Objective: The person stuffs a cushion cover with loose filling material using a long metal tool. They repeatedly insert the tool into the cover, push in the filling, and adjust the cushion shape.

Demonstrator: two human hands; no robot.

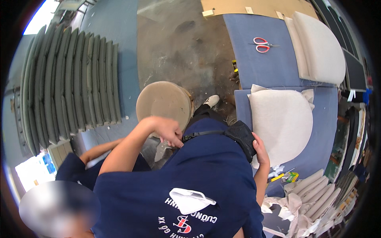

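Left hand point(168, 131) pinching black strap point(202, 134); right hand point(260, 150) closed on pouch point(242, 137). Strap may slip out; pouch could drop near table point(321, 131) edge.

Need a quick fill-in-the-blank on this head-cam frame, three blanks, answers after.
1. The scissors on the blue table have ____ handles.
2. The right hand touches a ____ waist pouch.
3. The left hand grips the pouch's ____.

Answers: red; black; strap
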